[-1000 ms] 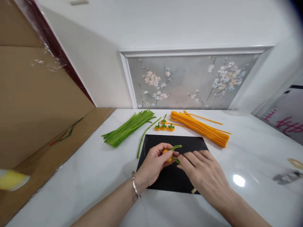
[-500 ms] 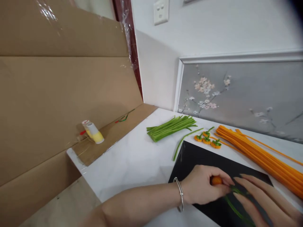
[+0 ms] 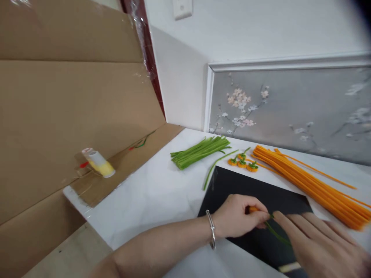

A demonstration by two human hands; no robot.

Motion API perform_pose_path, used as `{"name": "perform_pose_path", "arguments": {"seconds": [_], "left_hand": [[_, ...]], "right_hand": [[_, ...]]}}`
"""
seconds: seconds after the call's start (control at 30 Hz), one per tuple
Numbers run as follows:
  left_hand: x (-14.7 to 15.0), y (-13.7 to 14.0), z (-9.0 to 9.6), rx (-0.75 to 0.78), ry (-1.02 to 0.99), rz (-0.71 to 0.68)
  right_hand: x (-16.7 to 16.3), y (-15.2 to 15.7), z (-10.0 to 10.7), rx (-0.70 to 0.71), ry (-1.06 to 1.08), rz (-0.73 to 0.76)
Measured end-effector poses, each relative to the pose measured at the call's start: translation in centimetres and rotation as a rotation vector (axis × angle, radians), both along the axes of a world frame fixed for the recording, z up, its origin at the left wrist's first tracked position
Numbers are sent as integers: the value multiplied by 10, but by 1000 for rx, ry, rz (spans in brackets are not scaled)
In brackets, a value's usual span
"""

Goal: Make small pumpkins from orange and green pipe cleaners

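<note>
My left hand (image 3: 239, 216), with a silver bangle at the wrist, is closed in a pinch over the black mat (image 3: 240, 181). Inside its curled fingers shows an orange pipe-cleaner piece (image 3: 253, 209), mostly hidden. From the left fingertips a green pipe cleaner (image 3: 276, 233) curves down to the right. My right hand (image 3: 315, 239), partly blurred, meets it there, the tip of its index finger pinching the green stem close to my left fingers; its thumb is hidden. Several small orange pipe-cleaner pumpkins with green tops (image 3: 242, 163) lie just beyond the mat.
Behind the mat lie a bundle of green pipe cleaners (image 3: 199, 151), one loose green stem (image 3: 213, 170) and a bundle of orange ones (image 3: 310, 185). A white-and-yellow spool (image 3: 100, 164) rests on cardboard (image 3: 121, 162) at left. A framed flower picture (image 3: 275, 104) stands behind.
The view has shifted, so the table's things sit further left and slightly higher. My right hand has turned, its fingertip now on the green stem beside my left fingers.
</note>
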State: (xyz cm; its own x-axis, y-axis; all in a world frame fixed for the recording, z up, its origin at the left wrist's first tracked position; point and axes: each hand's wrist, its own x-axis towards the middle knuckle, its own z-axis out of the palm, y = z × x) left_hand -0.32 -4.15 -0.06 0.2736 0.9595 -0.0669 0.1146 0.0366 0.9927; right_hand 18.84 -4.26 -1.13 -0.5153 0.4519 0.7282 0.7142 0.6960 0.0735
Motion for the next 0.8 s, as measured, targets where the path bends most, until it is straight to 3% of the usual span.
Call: {"name": "perform_pose_path", "arguments": {"seconds": [0.03,0.1,0.23,0.37,0.53,0.67,0.8], "left_hand": [[-1,0,3,33,52,4],[-5,3,10,58,83,9],[-9,15,19,10,-17,-82],[-7,20,26,-201,-266,-62],[-8,17,35,-318,-437,-32],[-11,18,35,-337,-460,-63],[-12,18,32,-200,-346,-118]], "right_hand": [[-6,-3,11,2,-158,5],[-16,-7,28,-18,-272,-65],[-20,-2,45,-44,-211,-134],[-13,-2,48,47,-54,-173],[-12,-6,46,38,-95,-123],[-13,-5,45,89,-79,-136],[-14,-6,46,80,-60,-118]]}}
